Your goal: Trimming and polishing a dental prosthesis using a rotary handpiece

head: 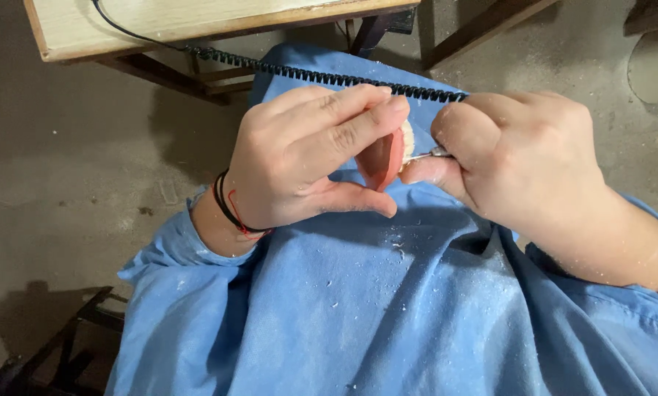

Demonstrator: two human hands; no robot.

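Two hands, left hand (307,158) pinching pink denture (382,160), right hand (523,165) beside

packages: none in view | labels: none | signs: none | screens: none

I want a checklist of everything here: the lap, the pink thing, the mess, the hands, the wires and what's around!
Surface: blue gown across the lap, under both hands.
Job's things: pink and cream piece, pinched in the left hand; thin metal tool, its tip at the piece.
Clutter: white specks on the gown.
Grippers: left hand shut on the piece, dark bands at the wrist; right hand shut on the tool.
Cables: black coiled cord running from the wooden table toward the right hand.
Surroundings: wooden table ahead, dusty grey floor, dark frame at lower left.
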